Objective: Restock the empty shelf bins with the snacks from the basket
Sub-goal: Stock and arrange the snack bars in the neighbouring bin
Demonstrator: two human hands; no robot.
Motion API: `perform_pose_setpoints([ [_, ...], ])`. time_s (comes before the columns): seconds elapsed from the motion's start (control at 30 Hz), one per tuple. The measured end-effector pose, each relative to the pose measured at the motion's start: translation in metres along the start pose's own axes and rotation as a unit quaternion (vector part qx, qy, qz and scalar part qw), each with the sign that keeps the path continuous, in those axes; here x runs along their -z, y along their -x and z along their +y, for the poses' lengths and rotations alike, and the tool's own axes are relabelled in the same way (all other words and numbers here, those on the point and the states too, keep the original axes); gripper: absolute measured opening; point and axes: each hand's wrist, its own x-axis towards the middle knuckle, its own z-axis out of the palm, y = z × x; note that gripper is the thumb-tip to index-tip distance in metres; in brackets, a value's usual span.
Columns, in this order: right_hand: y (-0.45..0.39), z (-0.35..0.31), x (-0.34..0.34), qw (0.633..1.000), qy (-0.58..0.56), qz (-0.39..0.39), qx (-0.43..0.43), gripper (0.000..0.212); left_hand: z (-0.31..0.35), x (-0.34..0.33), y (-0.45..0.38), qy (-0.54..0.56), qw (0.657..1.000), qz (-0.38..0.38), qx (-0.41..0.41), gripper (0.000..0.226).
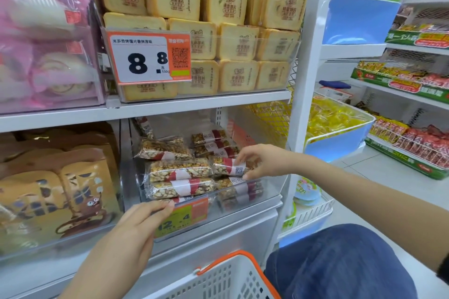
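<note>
Shelf bin [272, 189], clear plastic, on the lower shelf, partly filled with wrapped nut bars lying flat in rows. Right hand [263, 161] reaches over the bin's front wall; thumb and fingers pinch one nut bar [227, 167] at its right end, the bar resting atop the others. Left hand [143, 219] lies on the bin's front left edge, fingers straight, tips touching the orange price tag [187, 216]; nothing held. Basket [226, 279], white with orange rim, sits below the bin by the person's knee; its contents are out of view. Upper shelf carries stacked toast-shaped packs [226, 39].
</note>
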Motion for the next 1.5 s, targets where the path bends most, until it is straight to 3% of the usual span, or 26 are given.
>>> perform_pose_setpoints([
  [0.2, -0.013, 0.003, 0.013, 0.998, 0.022, -0.038, -0.038, 0.050, 0.001, 0.001, -0.002, -0.003, 1.000, 0.007, -0.016, 0.078],
  [0.3, -0.020, 0.008, 0.024, 0.995, -0.002, 0.074, -0.065, 0.049, 0.000, 0.001, -0.003, -0.009, 1.000, 0.007, -0.018, 0.080],
  [0.4, -0.042, 0.018, 0.027, 0.964, 0.090, 0.229, -0.096, 0.033, 0.000, -0.001, 0.000, 0.000, 1.000, 0.007, -0.011, 0.084],
  [0.47, -0.064, 0.022, 0.021, 0.948, 0.136, 0.264, -0.114, 0.027, 0.000, -0.002, 0.000, 0.001, 1.000, 0.010, -0.012, 0.086],
  [0.6, -0.105, 0.032, 0.000, 0.940, 0.202, 0.201, -0.186, 0.031, -0.003, -0.005, 0.000, -0.006, 1.000, 0.007, -0.019, 0.089],
  [0.73, -0.117, 0.044, -0.025, 0.948, 0.197, 0.148, -0.199, 0.031, -0.006, -0.005, 0.000, -0.007, 0.999, 0.010, -0.029, 0.086],
  [0.87, -0.115, 0.045, -0.023, 0.947, 0.235, 0.094, -0.201, 0.051, -0.005, -0.002, -0.004, -0.039, 0.997, 0.031, -0.057, 0.063],
  [1.0, -0.116, 0.046, -0.019, 0.962, 0.181, 0.122, -0.165, 0.075, -0.001, 0.000, -0.002, -0.018, 1.000, 0.004, -0.018, 0.085],
  [1.1, -0.124, 0.047, -0.013, 0.970, 0.181, 0.106, -0.125, 0.094, -0.002, -0.002, -0.001, -0.034, 0.998, 0.028, -0.037, 0.061],
  [1.17, -0.132, 0.047, -0.008, 0.971, 0.190, 0.062, -0.130, 0.090, -0.003, -0.003, 0.001, -0.040, 0.998, 0.027, -0.038, 0.059],
  [1.23, -0.140, 0.047, -0.004, 0.969, 0.203, 0.004, -0.141, 0.068, -0.003, -0.004, 0.002, -0.023, 0.999, 0.010, -0.020, 0.078],
  [1.3, -0.145, 0.047, -0.003, 0.962, 0.217, -0.049, -0.159, 0.062, -0.003, -0.003, 0.001, -0.017, 1.000, 0.004, -0.015, 0.086],
  [1.4, -0.152, 0.053, -0.007, 0.951, 0.254, -0.077, -0.160, 0.068, -0.005, -0.003, 0.001, -0.029, 0.999, 0.023, -0.039, 0.061],
  [1.5, -0.155, 0.055, -0.005, 0.952, 0.255, -0.088, -0.144, 0.066, -0.005, -0.003, 0.000, -0.029, 0.999, 0.019, -0.031, 0.061],
])
